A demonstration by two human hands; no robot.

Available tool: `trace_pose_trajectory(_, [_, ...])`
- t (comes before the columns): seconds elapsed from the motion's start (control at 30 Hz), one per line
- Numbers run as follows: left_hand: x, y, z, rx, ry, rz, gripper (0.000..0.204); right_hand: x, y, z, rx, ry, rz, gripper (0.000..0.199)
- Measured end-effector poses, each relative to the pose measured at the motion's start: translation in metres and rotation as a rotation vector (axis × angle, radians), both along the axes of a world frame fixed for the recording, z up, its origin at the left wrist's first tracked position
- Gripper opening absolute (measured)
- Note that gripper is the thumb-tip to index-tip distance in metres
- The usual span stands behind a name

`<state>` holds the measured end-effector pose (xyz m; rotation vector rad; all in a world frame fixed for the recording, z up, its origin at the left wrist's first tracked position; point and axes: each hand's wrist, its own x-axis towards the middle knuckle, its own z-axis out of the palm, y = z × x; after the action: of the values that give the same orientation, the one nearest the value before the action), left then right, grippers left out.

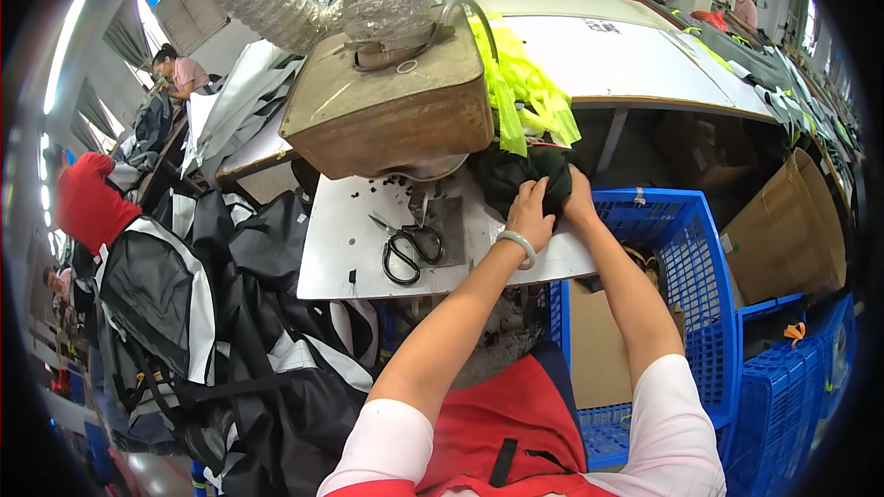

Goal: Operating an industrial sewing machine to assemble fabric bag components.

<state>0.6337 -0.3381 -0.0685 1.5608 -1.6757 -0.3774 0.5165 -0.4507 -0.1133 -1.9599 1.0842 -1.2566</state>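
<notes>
A bunched black fabric piece (pixel 521 182) lies at the right end of the white work table (pixel 322 262), below the neon-yellow strips. My left hand (pixel 530 212), with a pale bangle (pixel 518 247) on its wrist, grips the near side of the black fabric with bent fingers. On its right edge is my right hand (pixel 578 199), the fingers curled round the cloth and partly hidden by it. To the left of both hands, a pair of black-handled scissors (pixel 405 248) rests on the table, its blades slightly apart.
A rusty metal box (pixel 387 101) with a silver flexible duct (pixel 387 0) hangs over the table. Neon-yellow strips (pixel 523 83) drape beside it. Black and white fabric pieces (pixel 267 313) heap at left. A blue crate (pixel 681 221) and a cardboard drum (pixel 792 230) stand at right.
</notes>
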Motion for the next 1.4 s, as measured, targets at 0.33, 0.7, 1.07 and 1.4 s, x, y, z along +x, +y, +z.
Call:
trace_pose_trajectory(0.33, [-0.049, 0.027, 0.004, -0.041, -0.074, 0.000, 0.072, -0.046, -0.019, 0.038, 0.629, -0.430, 0.054, 0.024])
trace_pose_trajectory(0.7, [-0.047, 0.169, 0.000, -0.153, 0.038, -0.167, 0.039, 0.021, -0.024, 0.106, -0.300, 0.604, 0.195, 0.032])
trace_pose_trajectory(1.07, [0.069, 0.231, -0.044, -0.107, 0.345, 0.281, 0.021, 0.133, 0.178, 0.053, -0.272, 0.203, 0.467, 0.018])
trace_pose_trajectory(1.4, [0.009, 0.358, -0.217, 0.377, 0.120, -0.146, 0.021, 0.131, 0.202, 0.069, -0.086, 0.831, 0.443, 0.044])
